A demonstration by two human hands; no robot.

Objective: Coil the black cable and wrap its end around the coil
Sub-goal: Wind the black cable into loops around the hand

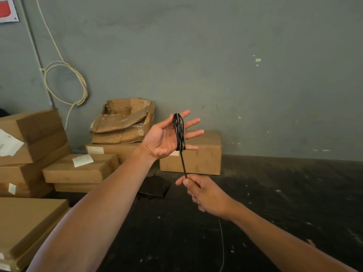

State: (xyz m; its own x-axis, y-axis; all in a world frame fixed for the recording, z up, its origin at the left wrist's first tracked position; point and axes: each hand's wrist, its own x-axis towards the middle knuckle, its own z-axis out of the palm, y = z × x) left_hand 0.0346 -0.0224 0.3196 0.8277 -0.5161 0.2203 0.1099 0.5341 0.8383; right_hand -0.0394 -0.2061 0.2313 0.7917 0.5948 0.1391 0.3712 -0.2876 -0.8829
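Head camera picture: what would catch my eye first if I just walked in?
Centre frame, the raised left hand, palm open, has a black cable looped around its spread fingers. Just below, the right hand pinches the cable's taut free strand. Behind them, brown cardboard boxes are stacked at left against a grey wall, where a pale cord hangs in a loop.

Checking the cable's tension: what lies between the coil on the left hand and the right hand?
In the head view, only a straight, taut stretch of black cable runs from the coil down to the right hand.
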